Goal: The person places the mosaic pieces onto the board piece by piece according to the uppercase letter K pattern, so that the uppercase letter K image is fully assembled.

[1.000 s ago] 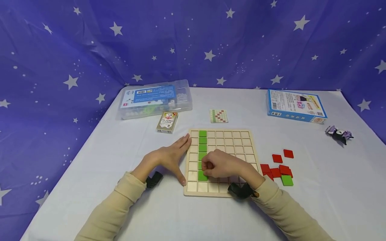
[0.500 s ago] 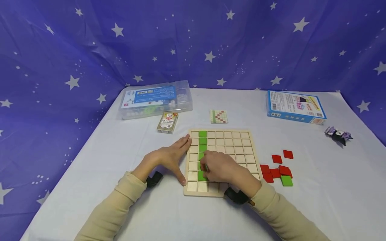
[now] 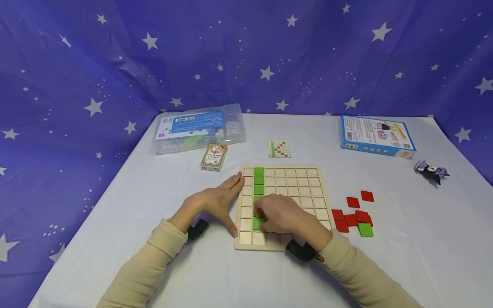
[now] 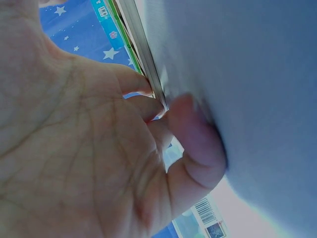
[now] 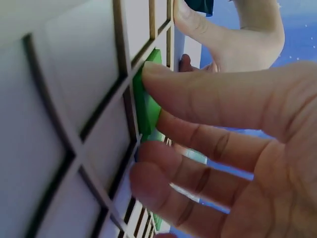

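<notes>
A pale wooden grid board lies on the white table, with a column of green square tiles set in its second column from the left. My left hand is spread along the board's left side, fingertips at the upper edge and thumb near the lower left corner. Over the board, my right hand has its thumb and index finger at a green tile low in that column. In the right wrist view the thumb tip is against this tile, which sits slightly raised in its cell; the other fingers curl beside it.
Several red tiles and one green tile lie right of the board. Behind it are a small pattern card, a playing card box and a clear plastic case. A blue box and a purple-black trinket sit at right.
My right hand has shifted slightly left and its fingers have settled lower over the tile in the green column. The left hand has stayed at the board's edge.
</notes>
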The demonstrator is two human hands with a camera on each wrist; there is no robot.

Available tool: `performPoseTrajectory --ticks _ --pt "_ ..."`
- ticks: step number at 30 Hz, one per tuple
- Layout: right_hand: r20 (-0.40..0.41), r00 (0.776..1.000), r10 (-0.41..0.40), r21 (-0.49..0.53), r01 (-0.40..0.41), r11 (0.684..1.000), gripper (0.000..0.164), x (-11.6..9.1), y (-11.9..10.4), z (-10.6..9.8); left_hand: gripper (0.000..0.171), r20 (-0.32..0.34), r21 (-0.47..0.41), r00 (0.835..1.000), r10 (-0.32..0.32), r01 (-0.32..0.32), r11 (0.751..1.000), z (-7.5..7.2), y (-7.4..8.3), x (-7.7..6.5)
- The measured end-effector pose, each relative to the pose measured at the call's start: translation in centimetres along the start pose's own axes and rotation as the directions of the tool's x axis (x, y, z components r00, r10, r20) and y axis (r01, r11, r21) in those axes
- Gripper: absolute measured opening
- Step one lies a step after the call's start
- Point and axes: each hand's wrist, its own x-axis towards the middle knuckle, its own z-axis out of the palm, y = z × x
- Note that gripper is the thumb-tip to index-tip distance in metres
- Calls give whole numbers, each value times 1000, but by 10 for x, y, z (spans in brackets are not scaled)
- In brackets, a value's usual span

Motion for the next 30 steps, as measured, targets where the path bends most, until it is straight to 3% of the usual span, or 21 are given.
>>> performPoseTrajectory --ticks 7,10,14,16,18,21,23,27,30 --pt "-39 988 -150 -63 148 987 8 -4 2 1 143 -4 -3 1000 8 -8 1000 1 0 0" --pt "4 984 -176 -86 176 981 7 -13 5 -3 143 -10 -9 1000 9 -9 1000 1 0 -1" --pt "76 976 -202 -19 204 979 30 -35 19 -8 145 -17 -7 1000 16 -16 1000 2 -1 -2" --pt "36 975 -218 47 216 975 36 -48 32 -9 145 -17 -9 1000 18 -18 1000 2 -1 -3" --pt "-55 971 -233 123 238 964 33 -63 50 -9 145 -13 -12 1000 18 -18 1000 2 -1 -3" --pt "-210 960 -183 208 227 951 28 -91 84 -10 144 -6 -11 1000 17 -17 1000 1 -1 -4" --pt "-275 956 -106 263 180 948 26 -112 110 -10 144 -3 -7 1000 16 -16 1000 1 -1 -4" --pt "-301 946 122 295 -30 955 22 -149 154 -10 143 0 -4 1000 9 -9 1000 1 -2 -6" --pt "-255 937 239 298 -159 941 20 -162 173 -7 143 0 -7 1000 9 -9 1000 3 -3 -6"
